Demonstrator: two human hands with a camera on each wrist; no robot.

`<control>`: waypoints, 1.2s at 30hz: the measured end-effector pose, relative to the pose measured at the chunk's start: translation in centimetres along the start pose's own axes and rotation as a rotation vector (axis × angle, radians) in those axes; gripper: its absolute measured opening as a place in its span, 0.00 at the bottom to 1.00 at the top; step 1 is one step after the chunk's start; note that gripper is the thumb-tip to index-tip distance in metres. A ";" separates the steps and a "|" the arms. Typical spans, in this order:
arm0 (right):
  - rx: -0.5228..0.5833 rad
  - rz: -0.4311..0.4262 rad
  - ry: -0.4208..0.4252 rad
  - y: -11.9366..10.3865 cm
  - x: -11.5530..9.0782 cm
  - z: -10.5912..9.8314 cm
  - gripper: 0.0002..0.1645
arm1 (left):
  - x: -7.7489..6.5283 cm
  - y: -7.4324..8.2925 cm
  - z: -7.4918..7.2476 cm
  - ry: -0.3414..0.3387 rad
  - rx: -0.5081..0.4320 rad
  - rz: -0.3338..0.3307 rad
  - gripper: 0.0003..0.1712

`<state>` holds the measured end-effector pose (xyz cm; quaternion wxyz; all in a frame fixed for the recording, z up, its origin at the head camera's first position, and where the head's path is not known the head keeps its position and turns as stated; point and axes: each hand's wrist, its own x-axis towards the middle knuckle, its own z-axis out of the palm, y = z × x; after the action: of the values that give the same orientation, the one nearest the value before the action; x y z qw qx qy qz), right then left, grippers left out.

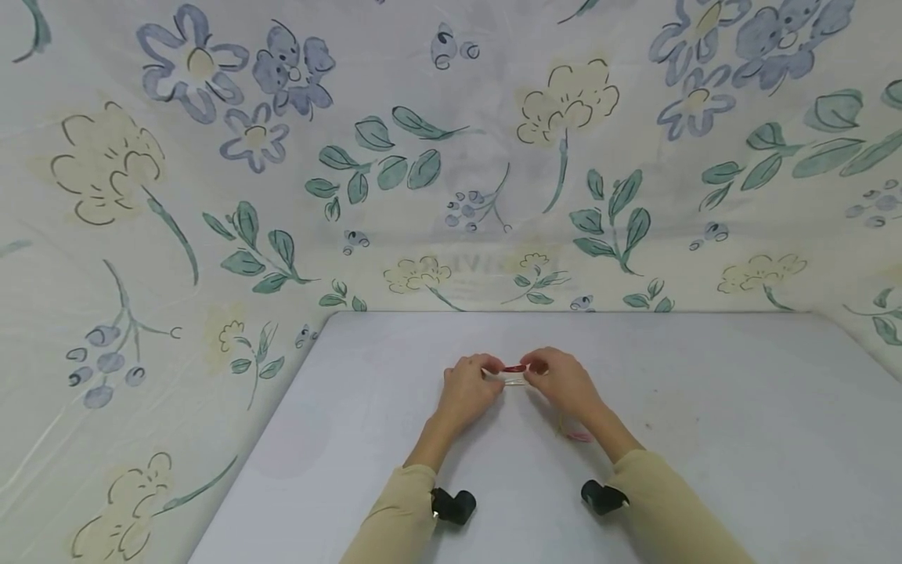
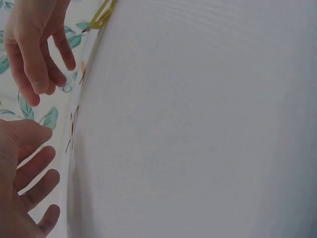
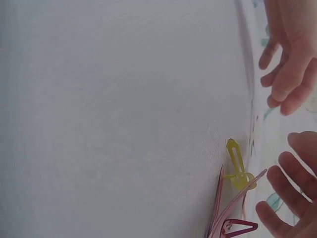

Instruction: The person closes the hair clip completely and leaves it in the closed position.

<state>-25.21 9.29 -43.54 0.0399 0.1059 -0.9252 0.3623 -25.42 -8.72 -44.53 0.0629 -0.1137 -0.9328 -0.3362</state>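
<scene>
In the head view my left hand [image 1: 470, 388] and right hand [image 1: 564, 382] face each other over the table, a narrow gap between their fingertips. A small red piece [image 1: 514, 368] and a pale, slim piece [image 1: 514, 382] show in that gap. Both wrist views show the left hand [image 2: 20, 173] and right hand [image 3: 294, 193] with fingers loosely bent and apart, nothing held. Left of the right hand, in its wrist view, lie a yellow hair clip [image 3: 239, 181], a long pink clip [image 3: 230, 206] and a dark red triangular clip [image 3: 243, 230], cut off below.
A white table [image 1: 338, 454] spreads under both arms, with a flower-patterned cloth [image 1: 479, 157] rising behind its far edge. Small pink and yellow clips [image 1: 579, 437] lie beside the right forearm. Black wrist cameras [image 1: 454, 507] sit at the sleeves.
</scene>
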 end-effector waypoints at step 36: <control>0.151 0.010 0.149 5.7 -3.6 -3.9 0.15 | 0.3 3.3 1.1 -0.051 -0.103 0.134 0.15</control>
<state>-22.96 16.61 -45.01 0.0988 0.0768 -0.8903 0.4379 -24.91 -5.50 -43.31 0.0556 -0.1875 -0.9060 -0.3755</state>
